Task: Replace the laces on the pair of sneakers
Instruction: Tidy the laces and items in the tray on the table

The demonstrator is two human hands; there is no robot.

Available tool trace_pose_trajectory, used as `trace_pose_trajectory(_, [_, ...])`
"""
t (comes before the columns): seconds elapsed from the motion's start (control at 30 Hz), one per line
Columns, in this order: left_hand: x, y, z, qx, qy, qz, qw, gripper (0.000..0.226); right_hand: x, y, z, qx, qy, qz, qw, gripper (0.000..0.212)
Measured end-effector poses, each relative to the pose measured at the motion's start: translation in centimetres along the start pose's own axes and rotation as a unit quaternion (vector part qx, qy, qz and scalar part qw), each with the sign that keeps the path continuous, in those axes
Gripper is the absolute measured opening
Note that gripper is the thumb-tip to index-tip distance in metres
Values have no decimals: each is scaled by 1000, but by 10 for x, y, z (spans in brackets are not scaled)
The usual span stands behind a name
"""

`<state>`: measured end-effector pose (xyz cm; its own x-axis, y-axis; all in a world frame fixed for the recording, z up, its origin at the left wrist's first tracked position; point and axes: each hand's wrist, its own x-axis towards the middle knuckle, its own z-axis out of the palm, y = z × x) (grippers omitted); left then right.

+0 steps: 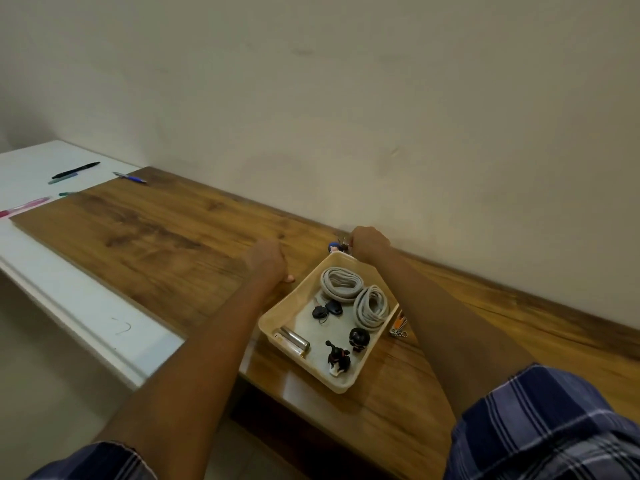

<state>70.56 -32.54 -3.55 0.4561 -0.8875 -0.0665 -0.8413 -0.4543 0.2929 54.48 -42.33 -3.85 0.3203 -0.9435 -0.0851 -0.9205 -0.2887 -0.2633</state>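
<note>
At nine o'clock we see pens [76,170] on the white table [86,306]. Our left hand [266,261] rests curled on the wooden board [156,237], holding nothing we can see. At its three o'clock, the beige tray [277,323] holds two coiled grey laces [341,284], figurines [359,339] and a battery [294,339]. At the tray's twelve o'clock, our right hand [370,242] pinches a small keychain figure [335,247].

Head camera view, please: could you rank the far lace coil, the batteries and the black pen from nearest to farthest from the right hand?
Measured from the right hand, which is at the tray's far corner:
1. Far lace coil, in the tray just below that hand.
2. Batteries, at the tray's near-left corner.
3. Black pen, far left on the white surface.
</note>
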Motion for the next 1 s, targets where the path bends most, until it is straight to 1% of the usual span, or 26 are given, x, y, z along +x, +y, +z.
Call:
trace_pose_trajectory(0.13, [-6, 1, 3, -5, 18, -3, 1000, 42, -7, 9, -1, 5, 0, 5, 1000, 16])
trace_pose_trajectory(0.27, [-13, 0, 3, -41, 41, -3, 998, 35, -23, 19, -18, 49, 68, 5, 996, 18])
trace_pose_trajectory(0.37, [-23, 3, 0, -101, 77, 38, 991, 30, -35, 23, -40, 108, 105, -35, 988, 15])
trace_pose_trajectory(0.47, [-33, 12, -11, -181, 91, 117, 972, 29, -51, 16, -62, 135, 84, -80, 984, 13])
trace_pose_trajectory(0.57, [-47, 27, -30, -252, 112, 177, 945, 27, -71, 2, -82, 144, 69, -119, 980, 12])
trace_pose_trajectory(0.63, [-62, 39, -45, -287, 113, 213, 927, 30, -86, -9, -94, 153, 63, -142, 976, 8])
trace_pose_trajectory(0.7, [-77, 47, -58, -300, 107, 242, 917, 30, -101, -19, -104, 158, 44, -165, 973, 6])
trace_pose_trajectory(0.8, [-94, 50, -71, -285, 114, 250, 918, 22, -126, -34, -114, 159, 18, -189, 969, 7])
trace_pose_trajectory(0.93, [-113, 38, -76, -302, 121, 222, 919, 14, -148, -49, -109, 180, 26, -192, 964, 7])
trace_pose_trajectory(1.0, [-117, 31, -73, -328, 110, 203, 916, 15, -153, -53, -101, 181, 28, -187, 965, 4])
